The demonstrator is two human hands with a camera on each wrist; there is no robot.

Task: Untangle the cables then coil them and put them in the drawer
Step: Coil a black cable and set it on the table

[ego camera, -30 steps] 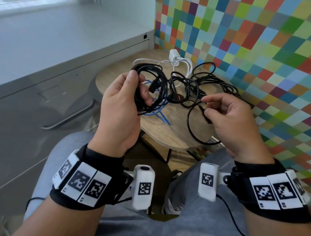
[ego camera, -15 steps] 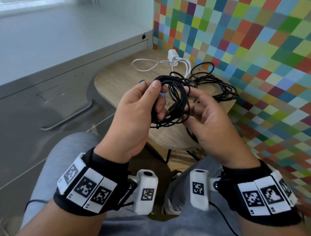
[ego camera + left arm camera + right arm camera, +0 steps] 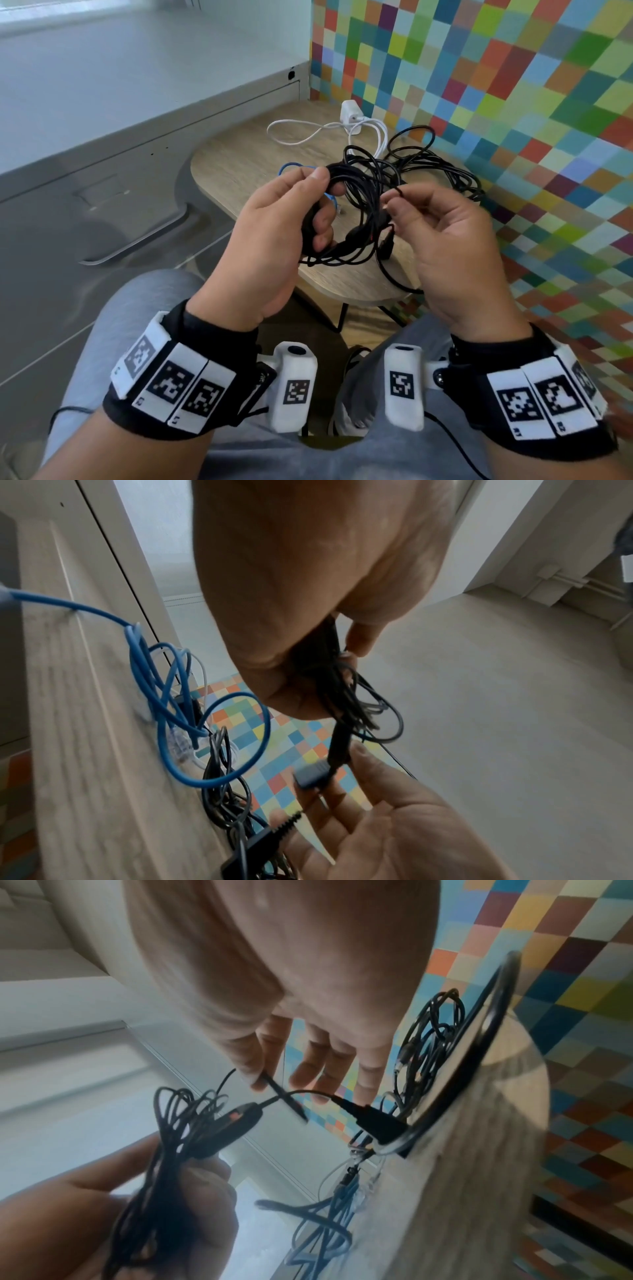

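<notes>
Black cable coil [image 3: 346, 212] gripped in left hand [image 3: 274, 240], right hand [image 3: 452, 246] pinching one strand above the table [image 3: 233, 164]

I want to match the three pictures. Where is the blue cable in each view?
Head: blue cable on the wooden table, just beyond the left hand.
Left wrist: centre-left, looped on the table.
Right wrist: bottom centre.
Shared landmark: the black cable bundle that the left hand grips.
</notes>
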